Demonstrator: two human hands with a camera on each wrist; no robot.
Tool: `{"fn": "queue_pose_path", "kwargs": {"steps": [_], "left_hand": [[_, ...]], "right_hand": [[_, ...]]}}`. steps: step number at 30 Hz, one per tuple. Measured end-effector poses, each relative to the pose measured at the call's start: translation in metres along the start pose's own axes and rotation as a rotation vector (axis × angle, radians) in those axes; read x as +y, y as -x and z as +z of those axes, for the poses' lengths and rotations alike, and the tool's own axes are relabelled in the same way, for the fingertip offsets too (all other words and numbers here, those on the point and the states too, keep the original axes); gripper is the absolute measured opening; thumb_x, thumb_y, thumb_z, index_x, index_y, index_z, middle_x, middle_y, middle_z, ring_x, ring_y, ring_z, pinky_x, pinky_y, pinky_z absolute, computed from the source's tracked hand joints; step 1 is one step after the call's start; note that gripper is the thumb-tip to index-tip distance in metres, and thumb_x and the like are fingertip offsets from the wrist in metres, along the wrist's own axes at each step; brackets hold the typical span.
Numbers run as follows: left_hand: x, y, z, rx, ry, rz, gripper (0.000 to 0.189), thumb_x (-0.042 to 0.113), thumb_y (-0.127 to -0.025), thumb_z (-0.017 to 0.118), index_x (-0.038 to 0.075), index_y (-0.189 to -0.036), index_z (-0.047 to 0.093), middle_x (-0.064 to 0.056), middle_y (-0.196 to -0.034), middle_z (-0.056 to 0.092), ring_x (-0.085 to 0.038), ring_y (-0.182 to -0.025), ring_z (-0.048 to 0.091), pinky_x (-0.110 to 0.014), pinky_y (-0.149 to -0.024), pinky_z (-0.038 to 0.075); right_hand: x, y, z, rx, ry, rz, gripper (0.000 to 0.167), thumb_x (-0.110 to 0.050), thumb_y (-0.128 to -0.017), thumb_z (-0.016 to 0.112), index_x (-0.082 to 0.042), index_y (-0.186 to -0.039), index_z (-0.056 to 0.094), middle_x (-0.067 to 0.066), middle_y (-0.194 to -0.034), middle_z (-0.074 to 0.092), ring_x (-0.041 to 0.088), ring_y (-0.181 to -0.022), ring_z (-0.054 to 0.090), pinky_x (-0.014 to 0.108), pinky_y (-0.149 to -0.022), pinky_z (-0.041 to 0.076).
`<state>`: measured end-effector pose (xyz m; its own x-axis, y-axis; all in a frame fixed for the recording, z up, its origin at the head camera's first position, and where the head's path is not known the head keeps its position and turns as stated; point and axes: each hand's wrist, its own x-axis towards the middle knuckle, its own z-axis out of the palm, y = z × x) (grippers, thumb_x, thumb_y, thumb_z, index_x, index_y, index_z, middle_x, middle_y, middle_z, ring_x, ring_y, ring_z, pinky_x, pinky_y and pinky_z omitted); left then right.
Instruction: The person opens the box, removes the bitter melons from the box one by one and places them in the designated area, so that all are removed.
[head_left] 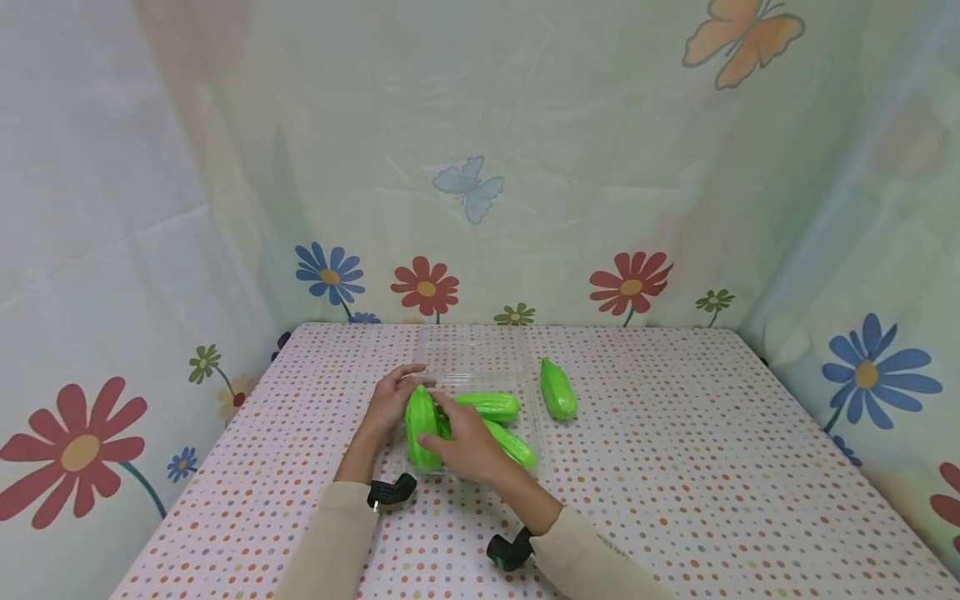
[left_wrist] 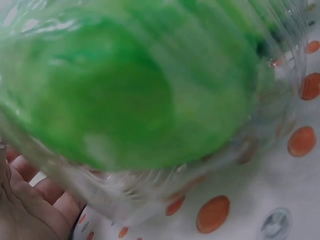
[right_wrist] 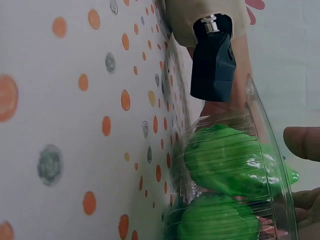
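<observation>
A clear plastic clamshell box [head_left: 538,446] with its lid [head_left: 472,346] laid back holds several shiny, ridged, bright green vegetables that look like bitter melons. One bitter melon [head_left: 420,429] stands lengthwise at the box's left end; another [head_left: 491,407] lies crosswise near the back. My left hand [head_left: 392,402] is at the box's left side, fingers loosely extended behind its wall in the left wrist view. Over the box reaches my right hand [head_left: 467,437], thumb [right_wrist: 302,142] and fingers spread above the left melon. Contact with that melon cannot be made out.
A single bitter melon [head_left: 558,390] lies on the dotted tablecloth [head_left: 675,450] to the right of the box. Behind the table hangs a flowered curtain [head_left: 555,192], with more curtain on both sides. Each wrist wears a black camera mount [head_left: 512,550].
</observation>
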<state>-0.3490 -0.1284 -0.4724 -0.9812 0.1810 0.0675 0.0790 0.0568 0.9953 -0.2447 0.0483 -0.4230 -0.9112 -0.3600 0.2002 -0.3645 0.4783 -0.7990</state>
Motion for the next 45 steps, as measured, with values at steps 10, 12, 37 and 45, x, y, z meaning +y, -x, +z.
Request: {"fn": "queue_pose_path", "kwargs": {"steps": [10, 12, 37, 45], "left_hand": [[-0.0034, 0.0016, 0.0015, 0.022, 0.009, 0.009, 0.037, 0.012, -0.106, 0.05, 0.003, -0.142, 0.055, -0.017, -0.123, 0.071, -0.028, -0.11, 0.07, -0.025, -0.081, 0.059], [-0.0033, 0.0024, 0.0019, 0.016, 0.016, 0.006, 0.038, 0.012, -0.106, 0.05, 0.002, -0.142, 0.054, -0.019, -0.124, 0.07, -0.03, -0.113, 0.069, -0.025, -0.083, 0.058], [0.0015, 0.0006, 0.0046, 0.073, 0.024, -0.02, 0.039, 0.016, -0.104, 0.055, 0.002, -0.14, 0.057, -0.014, -0.11, 0.073, -0.019, -0.096, 0.071, -0.024, -0.077, 0.058], [0.0005, -0.0009, 0.0051, 0.083, 0.006, -0.035, 0.036, 0.017, -0.105, 0.053, 0.004, -0.138, 0.061, -0.014, -0.114, 0.072, -0.02, -0.1, 0.07, -0.024, -0.079, 0.057]], "right_hand": [[0.0039, 0.0007, 0.0074, 0.027, 0.101, -0.029, 0.068, -0.02, -0.095, 0.072, -0.006, -0.154, 0.04, 0.014, -0.143, 0.056, 0.037, -0.134, 0.049, 0.052, -0.109, 0.044], [0.0036, 0.0012, 0.0085, 0.033, 0.116, -0.046, 0.068, -0.019, -0.095, 0.072, -0.006, -0.154, 0.041, 0.014, -0.145, 0.055, 0.037, -0.134, 0.048, 0.052, -0.11, 0.043], [-0.0016, 0.0044, 0.0079, 0.047, 0.044, -0.017, 0.072, -0.022, -0.097, 0.071, -0.013, -0.158, 0.035, 0.013, -0.14, 0.059, 0.026, -0.124, 0.059, 0.045, -0.101, 0.051], [-0.0001, 0.0051, 0.0072, 0.094, -0.03, -0.01, 0.07, -0.022, -0.096, 0.071, -0.019, -0.158, 0.037, 0.008, -0.14, 0.058, 0.024, -0.123, 0.058, 0.044, -0.1, 0.051]]}}
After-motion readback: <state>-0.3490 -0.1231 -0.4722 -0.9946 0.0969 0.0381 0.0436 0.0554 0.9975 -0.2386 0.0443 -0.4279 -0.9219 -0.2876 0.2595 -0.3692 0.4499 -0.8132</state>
